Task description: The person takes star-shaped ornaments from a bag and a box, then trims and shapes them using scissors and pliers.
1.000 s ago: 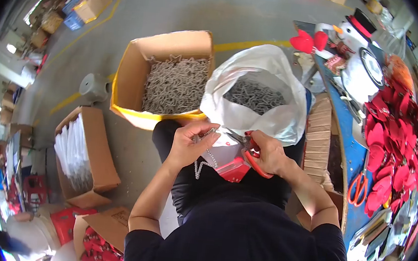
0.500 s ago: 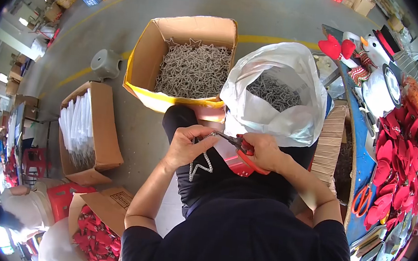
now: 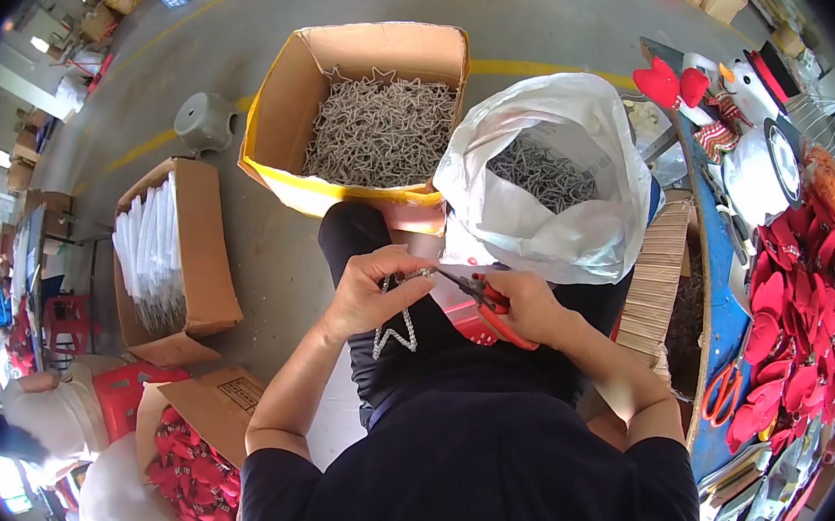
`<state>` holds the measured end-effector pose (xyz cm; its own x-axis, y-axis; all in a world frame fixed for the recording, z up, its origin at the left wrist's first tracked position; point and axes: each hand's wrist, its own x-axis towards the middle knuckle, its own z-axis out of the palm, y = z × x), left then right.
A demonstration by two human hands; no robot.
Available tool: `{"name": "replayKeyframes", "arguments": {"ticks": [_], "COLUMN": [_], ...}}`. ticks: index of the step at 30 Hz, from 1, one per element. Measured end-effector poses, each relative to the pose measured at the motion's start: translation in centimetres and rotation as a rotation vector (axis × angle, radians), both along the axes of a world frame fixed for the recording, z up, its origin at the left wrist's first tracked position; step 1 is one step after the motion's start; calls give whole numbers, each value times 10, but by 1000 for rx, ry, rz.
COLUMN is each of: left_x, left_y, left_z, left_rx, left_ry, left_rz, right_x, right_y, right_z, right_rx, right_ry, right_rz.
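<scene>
Between its thumb and fingers my left hand (image 3: 380, 287) pinches a silver beaded star (image 3: 397, 339), which hangs down over my lap. My right hand (image 3: 525, 309) is wrapped round red-handled pliers (image 3: 493, 308). Their dark jaws point left and reach the top of the star beside my left fingertips. Whether the jaws touch the beads is too small to tell. A red and clear piece (image 3: 472, 321) lies on my lap below the pliers. Beyond my knees, a cardboard box (image 3: 358, 44) and a white plastic bag (image 3: 466, 175) hold many grey star shapes.
On the right, a blue table (image 3: 723, 325) bears red fabric pieces (image 3: 798, 327), orange-handled scissors (image 3: 723, 393) and a snowman figure (image 3: 752, 97). At left are a box of white-wrapped items (image 3: 208, 240), a grey stool (image 3: 205, 123) and a box of red pieces (image 3: 223, 403). A person (image 3: 46, 416) sits at lower left.
The view has shifted since the first frame, bringing the seated person into sight. Both hands keep their grips, and the star hangs at a slightly different angle.
</scene>
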<state>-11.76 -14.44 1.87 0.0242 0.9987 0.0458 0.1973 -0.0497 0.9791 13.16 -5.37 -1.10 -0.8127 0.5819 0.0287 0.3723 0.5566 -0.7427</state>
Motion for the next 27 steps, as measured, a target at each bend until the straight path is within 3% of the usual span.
{"name": "replayKeyframes", "arguments": {"ticks": [2, 5, 14, 17, 20, 27], "left_x": [2, 8, 8, 8, 7, 4], "left_y": [1, 3, 7, 7, 7, 10], "left_z": [2, 6, 9, 8, 10, 15], "left_rx": [64, 109, 172, 163, 173, 234], "left_ry": [-21, -99, -22, -46, -85, -110], "left_rz": [-15, -28, -122, -142, -191, -292], "right_x": [1, 6, 10, 14, 15, 18], "right_y": [-2, -1, -3, -1, 3, 7], "right_z": [11, 19, 6, 2, 19, 25], "right_rx": [7, 14, 106, 84, -112, -104], "right_ry": [149, 14, 111, 131, 64, 168], "right_rz": [-13, 0, -2, 43, 114, 198]}}
